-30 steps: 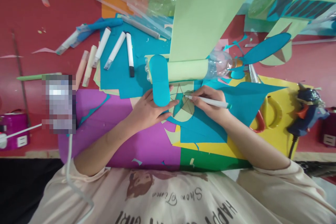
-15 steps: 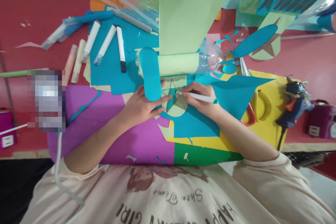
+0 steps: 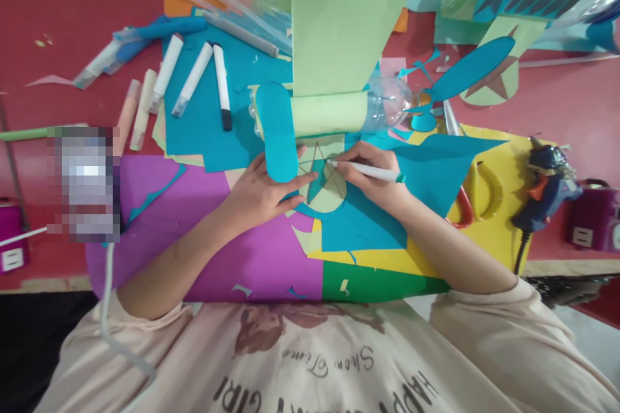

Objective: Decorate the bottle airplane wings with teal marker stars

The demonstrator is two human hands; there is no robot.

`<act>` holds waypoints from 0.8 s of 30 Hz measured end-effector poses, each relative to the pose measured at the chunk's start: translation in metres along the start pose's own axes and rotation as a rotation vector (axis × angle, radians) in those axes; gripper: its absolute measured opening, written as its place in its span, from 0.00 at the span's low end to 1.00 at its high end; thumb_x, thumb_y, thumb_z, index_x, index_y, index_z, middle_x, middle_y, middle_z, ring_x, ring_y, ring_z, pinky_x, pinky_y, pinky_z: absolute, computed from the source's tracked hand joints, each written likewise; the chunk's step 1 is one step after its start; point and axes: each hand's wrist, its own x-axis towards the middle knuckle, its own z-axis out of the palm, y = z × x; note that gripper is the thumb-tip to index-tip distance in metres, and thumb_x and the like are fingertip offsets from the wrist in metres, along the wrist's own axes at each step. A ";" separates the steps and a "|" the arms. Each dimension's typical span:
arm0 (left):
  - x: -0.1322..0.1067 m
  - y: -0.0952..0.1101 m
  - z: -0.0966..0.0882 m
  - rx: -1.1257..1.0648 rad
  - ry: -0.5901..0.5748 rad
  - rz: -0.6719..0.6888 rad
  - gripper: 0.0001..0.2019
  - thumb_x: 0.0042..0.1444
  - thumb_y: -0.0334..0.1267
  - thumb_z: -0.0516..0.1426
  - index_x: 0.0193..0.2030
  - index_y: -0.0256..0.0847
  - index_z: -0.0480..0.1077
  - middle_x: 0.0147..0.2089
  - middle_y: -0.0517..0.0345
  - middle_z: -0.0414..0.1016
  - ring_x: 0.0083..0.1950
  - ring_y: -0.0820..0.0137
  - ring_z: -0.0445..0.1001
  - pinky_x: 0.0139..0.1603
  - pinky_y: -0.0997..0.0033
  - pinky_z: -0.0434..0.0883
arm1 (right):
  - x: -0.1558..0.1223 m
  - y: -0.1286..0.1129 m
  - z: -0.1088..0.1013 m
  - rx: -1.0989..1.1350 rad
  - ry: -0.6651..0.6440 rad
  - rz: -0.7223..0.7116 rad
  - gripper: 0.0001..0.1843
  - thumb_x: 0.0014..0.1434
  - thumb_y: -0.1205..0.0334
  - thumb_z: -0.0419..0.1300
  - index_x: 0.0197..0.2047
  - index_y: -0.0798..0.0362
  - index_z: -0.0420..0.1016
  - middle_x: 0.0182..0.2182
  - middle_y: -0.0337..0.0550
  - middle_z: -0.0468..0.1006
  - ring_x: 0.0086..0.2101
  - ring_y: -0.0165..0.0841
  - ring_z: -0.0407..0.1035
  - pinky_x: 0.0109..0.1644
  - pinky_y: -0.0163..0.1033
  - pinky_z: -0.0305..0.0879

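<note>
Right hand (image 3: 375, 177) gripping pen (image 3: 371, 171), left hand (image 3: 264, 193) flat

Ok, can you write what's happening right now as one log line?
left hand: flat on green circle | right hand: holding white pen, tip on star | nearby: glue gun

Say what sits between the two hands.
Head view: a pale green disc with a drawn star and a teal piece on it, between left hand and right hand; the pen tip meets the disc.
</note>
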 end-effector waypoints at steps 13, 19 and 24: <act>0.000 0.001 -0.001 0.028 0.004 0.012 0.20 0.68 0.41 0.54 0.65 0.46 0.67 0.72 0.40 0.58 0.70 0.47 0.62 0.66 0.42 0.65 | 0.001 0.003 -0.001 0.031 0.002 -0.029 0.09 0.56 0.59 0.59 0.26 0.52 0.69 0.18 0.35 0.70 0.19 0.26 0.62 0.23 0.33 0.57; 0.001 0.000 0.000 0.008 0.006 -0.003 0.20 0.68 0.41 0.54 0.65 0.48 0.67 0.72 0.41 0.57 0.70 0.46 0.62 0.66 0.39 0.64 | 0.005 0.001 -0.006 -0.015 -0.051 -0.042 0.09 0.55 0.60 0.59 0.25 0.52 0.70 0.20 0.36 0.72 0.21 0.26 0.63 0.25 0.33 0.57; 0.001 -0.002 0.001 -0.005 0.009 0.006 0.20 0.68 0.41 0.54 0.66 0.49 0.66 0.73 0.43 0.56 0.71 0.47 0.61 0.67 0.40 0.63 | 0.008 -0.002 -0.010 -0.029 -0.114 -0.018 0.09 0.52 0.65 0.57 0.21 0.52 0.66 0.17 0.34 0.68 0.20 0.26 0.61 0.25 0.34 0.55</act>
